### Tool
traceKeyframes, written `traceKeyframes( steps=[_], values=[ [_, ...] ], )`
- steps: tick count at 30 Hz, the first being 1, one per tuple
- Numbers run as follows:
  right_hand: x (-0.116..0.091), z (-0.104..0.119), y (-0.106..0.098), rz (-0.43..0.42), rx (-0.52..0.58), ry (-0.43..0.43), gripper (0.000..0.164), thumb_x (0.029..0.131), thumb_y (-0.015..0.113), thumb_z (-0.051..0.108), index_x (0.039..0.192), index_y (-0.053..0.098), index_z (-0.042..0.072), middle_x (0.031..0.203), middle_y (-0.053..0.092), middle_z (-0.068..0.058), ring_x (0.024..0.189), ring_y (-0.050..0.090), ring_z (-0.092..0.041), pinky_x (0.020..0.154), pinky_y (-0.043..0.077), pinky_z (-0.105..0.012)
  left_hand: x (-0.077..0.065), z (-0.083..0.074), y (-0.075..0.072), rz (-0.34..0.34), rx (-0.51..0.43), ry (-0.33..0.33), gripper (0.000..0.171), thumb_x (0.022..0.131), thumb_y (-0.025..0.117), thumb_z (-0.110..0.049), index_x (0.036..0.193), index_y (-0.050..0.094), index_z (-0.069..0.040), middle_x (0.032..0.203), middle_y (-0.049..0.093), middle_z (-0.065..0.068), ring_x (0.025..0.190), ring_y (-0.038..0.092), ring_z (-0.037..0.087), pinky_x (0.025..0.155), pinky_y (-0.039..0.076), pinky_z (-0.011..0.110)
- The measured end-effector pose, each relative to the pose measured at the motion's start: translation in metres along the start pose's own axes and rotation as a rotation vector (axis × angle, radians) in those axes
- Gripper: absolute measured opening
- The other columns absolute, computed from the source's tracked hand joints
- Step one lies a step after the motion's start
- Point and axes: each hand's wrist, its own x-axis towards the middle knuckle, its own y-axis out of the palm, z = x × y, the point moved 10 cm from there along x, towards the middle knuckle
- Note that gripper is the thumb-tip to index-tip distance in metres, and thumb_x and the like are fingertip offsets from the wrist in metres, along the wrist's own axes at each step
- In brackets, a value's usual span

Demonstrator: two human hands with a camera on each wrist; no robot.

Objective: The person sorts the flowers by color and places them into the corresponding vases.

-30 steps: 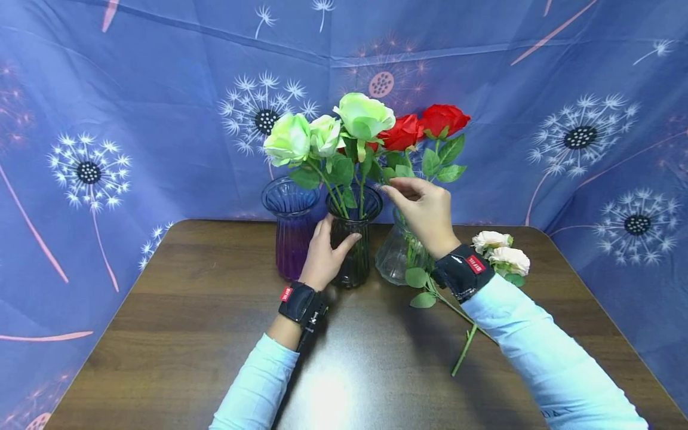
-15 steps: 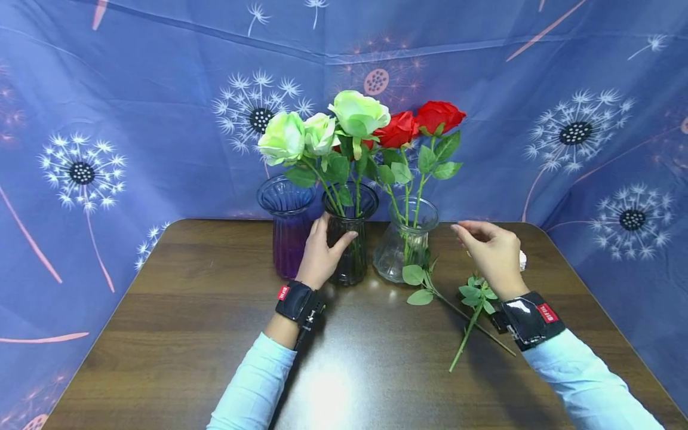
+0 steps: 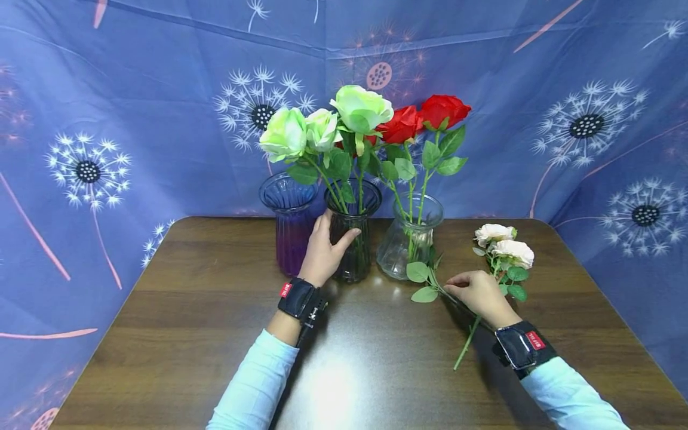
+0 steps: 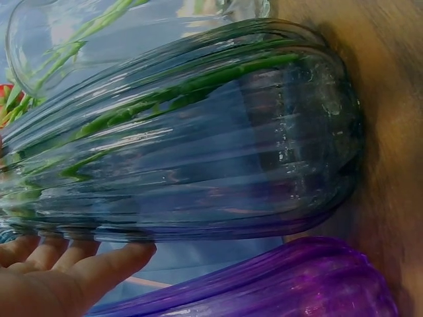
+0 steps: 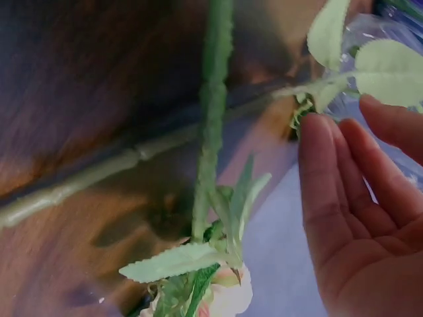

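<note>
My left hand (image 3: 323, 254) holds the dark ribbed glass vase (image 3: 352, 257), thumb across its front and fingers along its left side. Light green roses (image 3: 360, 110) stand in that vase, their stems showing through the glass (image 4: 198, 86). My right hand (image 3: 481, 292) is low over the table, fingertips right at a leafy flower stem (image 3: 430, 278) that lies beside the clear vase. In the right wrist view, the thumb is apart from the straight fingers (image 5: 318, 158), close to the stem's leaves (image 5: 390, 72). The head of this flower is hidden.
A blue-purple glass vase (image 3: 294, 239) stands left of the dark one. To the right, a clear glass vase (image 3: 395, 257) holds red roses (image 3: 443, 110). Pale pink flowers (image 3: 513, 254) lie at the right, their green stem (image 3: 466, 343) crossing under the other stem's line. A patterned cloth (image 3: 177, 119) hangs behind the table.
My right hand has left the green roses at the dark vase, moved right, then down to the lying stem. My left hand has stayed on the dark vase.
</note>
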Motion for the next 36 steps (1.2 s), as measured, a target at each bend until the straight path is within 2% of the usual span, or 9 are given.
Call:
traceKeyframes(
  steps=[5,8,12,15,21,25,27,32,36],
  values=[
    [0.002,-0.001,0.013,0.078,-0.027,0.030,0.021,0.078,0.064,0.019,0.088,0.069,0.002,0.083,0.068,-0.011,0.071,0.061,-0.019,0.059,0.045,-0.031,0.000,-0.001,0.000,0.006,0.000,-0.006,0.068,0.081,0.057,-0.046,0.137,0.028,-0.020,0.129,0.042,0.008,0.125,0.036,0.019,0.104,0.030,0.036],
    [0.002,0.000,0.016,0.094,-0.031,0.044,0.024,0.077,0.065,0.020,0.090,0.068,0.000,0.081,0.068,-0.011,0.071,0.062,-0.021,0.060,0.046,-0.033,-0.001,-0.001,-0.001,0.009,-0.007,-0.014,0.069,0.081,0.057,-0.046,0.137,0.027,-0.019,0.131,0.041,0.007,0.126,0.035,0.019,0.105,0.029,0.036],
    [0.003,0.003,0.021,0.106,-0.041,0.018,0.025,0.076,0.066,0.018,0.090,0.067,-0.001,0.082,0.068,-0.012,0.074,0.062,-0.024,0.063,0.047,-0.036,-0.004,0.005,-0.003,0.005,-0.012,-0.059,0.074,0.080,0.055,-0.050,0.138,0.025,-0.016,0.136,0.037,0.007,0.128,0.032,0.018,0.105,0.028,0.036],
    [0.003,0.003,0.026,0.121,-0.045,0.003,0.025,0.075,0.066,0.017,0.091,0.067,-0.002,0.083,0.068,-0.013,0.075,0.062,-0.025,0.063,0.047,-0.035,-0.011,0.008,-0.010,-0.032,0.003,-0.075,0.076,0.080,0.055,-0.051,0.139,0.024,-0.014,0.138,0.035,0.008,0.128,0.032,0.020,0.104,0.029,0.037],
    [0.003,0.002,0.025,0.127,-0.055,0.011,0.027,0.075,0.066,0.019,0.093,0.067,-0.001,0.087,0.067,-0.015,0.078,0.062,-0.028,0.063,0.047,-0.037,-0.023,-0.002,-0.029,-0.135,-0.001,0.030,0.061,0.083,0.057,-0.039,0.134,0.033,-0.013,0.129,0.043,0.007,0.118,0.043,0.019,0.095,0.040,0.039],
    [0.004,0.003,0.024,0.126,-0.072,0.006,0.026,0.075,0.066,0.019,0.092,0.067,-0.001,0.085,0.067,-0.014,0.077,0.061,-0.028,0.064,0.047,-0.038,-0.031,-0.003,-0.043,-0.175,-0.034,0.062,0.053,0.084,0.057,-0.034,0.129,0.039,-0.011,0.124,0.046,0.004,0.112,0.049,0.018,0.090,0.044,0.037],
    [0.005,0.004,0.024,0.123,-0.072,0.005,0.026,0.075,0.066,0.019,0.091,0.067,-0.001,0.084,0.067,-0.013,0.077,0.061,-0.027,0.064,0.046,-0.037,-0.037,-0.010,-0.055,-0.201,-0.056,0.073,0.049,0.085,0.058,-0.026,0.126,0.042,-0.006,0.121,0.049,0.008,0.107,0.052,0.023,0.087,0.046,0.038],
    [0.005,0.005,0.019,0.110,-0.057,0.012,0.025,0.074,0.066,0.018,0.090,0.068,-0.001,0.082,0.068,-0.013,0.076,0.061,-0.028,0.064,0.046,-0.038,-0.044,-0.007,-0.077,-0.276,-0.118,0.106,0.043,0.083,0.060,-0.013,0.122,0.045,-0.001,0.114,0.052,0.017,0.101,0.055,0.030,0.084,0.047,0.042],
    [0.005,0.005,0.019,0.112,-0.055,0.018,0.024,0.074,0.066,0.018,0.089,0.068,-0.001,0.081,0.068,-0.013,0.076,0.061,-0.030,0.065,0.046,-0.038,-0.045,0.008,-0.087,-0.319,-0.108,0.109,0.044,0.082,0.062,-0.021,0.120,0.047,-0.007,0.111,0.054,0.012,0.099,0.056,0.025,0.083,0.047,0.039]
  ],
)
